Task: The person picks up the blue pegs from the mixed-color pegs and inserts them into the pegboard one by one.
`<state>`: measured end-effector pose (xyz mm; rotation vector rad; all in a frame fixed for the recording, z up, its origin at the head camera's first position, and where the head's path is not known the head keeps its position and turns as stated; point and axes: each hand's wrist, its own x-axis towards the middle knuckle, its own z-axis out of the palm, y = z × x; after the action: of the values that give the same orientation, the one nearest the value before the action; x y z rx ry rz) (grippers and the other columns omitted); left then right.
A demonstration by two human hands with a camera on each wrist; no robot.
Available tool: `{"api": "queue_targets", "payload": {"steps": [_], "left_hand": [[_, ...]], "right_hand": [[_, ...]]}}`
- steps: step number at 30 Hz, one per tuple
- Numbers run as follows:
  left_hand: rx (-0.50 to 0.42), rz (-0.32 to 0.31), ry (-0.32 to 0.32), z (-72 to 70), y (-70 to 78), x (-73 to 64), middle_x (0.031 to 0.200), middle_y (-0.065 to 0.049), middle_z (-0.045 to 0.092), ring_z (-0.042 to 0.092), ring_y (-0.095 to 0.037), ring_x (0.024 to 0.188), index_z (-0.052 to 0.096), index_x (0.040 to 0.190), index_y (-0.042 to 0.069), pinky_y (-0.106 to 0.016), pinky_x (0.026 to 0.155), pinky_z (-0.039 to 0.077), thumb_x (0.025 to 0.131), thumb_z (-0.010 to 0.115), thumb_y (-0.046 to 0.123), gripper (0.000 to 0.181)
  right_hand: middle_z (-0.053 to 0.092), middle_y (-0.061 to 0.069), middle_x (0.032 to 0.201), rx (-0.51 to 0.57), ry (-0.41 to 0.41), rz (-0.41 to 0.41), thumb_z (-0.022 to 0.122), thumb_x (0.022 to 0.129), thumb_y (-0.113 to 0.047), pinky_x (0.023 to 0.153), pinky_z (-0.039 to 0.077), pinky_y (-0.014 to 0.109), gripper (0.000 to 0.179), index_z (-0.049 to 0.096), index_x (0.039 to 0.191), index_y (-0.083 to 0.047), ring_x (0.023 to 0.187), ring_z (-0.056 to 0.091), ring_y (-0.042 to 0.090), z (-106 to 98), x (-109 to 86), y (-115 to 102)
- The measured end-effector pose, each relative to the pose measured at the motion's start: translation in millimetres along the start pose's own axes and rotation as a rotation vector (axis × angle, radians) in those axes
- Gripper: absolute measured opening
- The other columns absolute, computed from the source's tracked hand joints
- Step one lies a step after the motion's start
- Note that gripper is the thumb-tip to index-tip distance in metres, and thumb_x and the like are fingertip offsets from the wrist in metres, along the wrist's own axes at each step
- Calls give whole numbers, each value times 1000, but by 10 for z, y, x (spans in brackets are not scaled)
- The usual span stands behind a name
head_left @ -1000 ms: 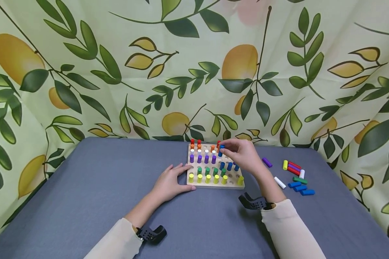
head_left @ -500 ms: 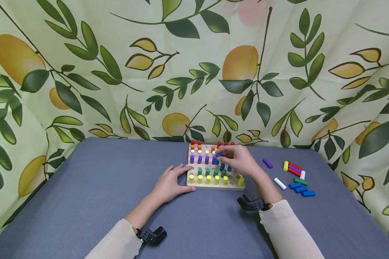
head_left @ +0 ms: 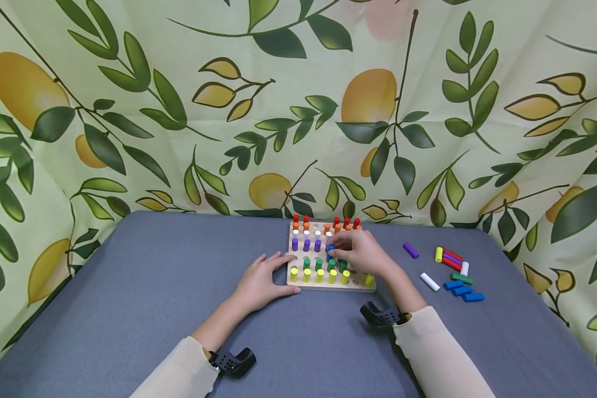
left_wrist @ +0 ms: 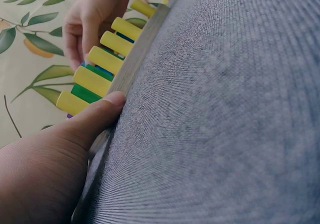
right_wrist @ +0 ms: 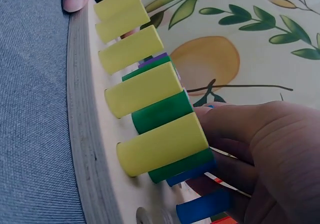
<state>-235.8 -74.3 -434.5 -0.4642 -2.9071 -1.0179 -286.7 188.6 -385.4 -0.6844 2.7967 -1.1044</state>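
A wooden pegboard (head_left: 323, 286) stands on the table with upright pegs in rows of red, orange, white, purple, blue, green and yellow. My left hand (head_left: 261, 284) rests at its left side, fingertips on the left edge and the thumb (left_wrist: 107, 106) straight against the front edge. Over the blue row, my right hand (head_left: 360, 251) pinches a blue peg (head_left: 330, 252) between thumb and fingers. The peg's lower end is low among the other pegs, just behind the green ones. Yellow pegs (right_wrist: 162, 144) line the front row, and the right hand covers part of the board's right side.
Right of the board lie loose pegs: a purple one (head_left: 410, 250), a white one (head_left: 430, 282), several blue ones (head_left: 461, 291), a green one (head_left: 461, 278) and a mixed group of red, purple, yellow and white. A leaf-patterned cloth (head_left: 298, 110) hangs behind the grey table (head_left: 154, 309).
My right hand has carried the blue peg left and toward me, from the white row's right part down to the blue row. The left hand has stayed at the board's edge.
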Motion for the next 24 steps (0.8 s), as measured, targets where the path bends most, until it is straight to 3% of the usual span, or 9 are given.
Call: {"api": "queue_targets", "payload": {"steps": [24], "left_hand": [[1,12,2,2,-4,-3,149,-9,57,44,-36,146,61,141,25,-60,124,28,77,85,51,73]], "right_hand": [[78,3,97,-89,-22,-6,77,89,-11,83,61,36,13,78,102,-10,88,71,12,38,2,7]]}}
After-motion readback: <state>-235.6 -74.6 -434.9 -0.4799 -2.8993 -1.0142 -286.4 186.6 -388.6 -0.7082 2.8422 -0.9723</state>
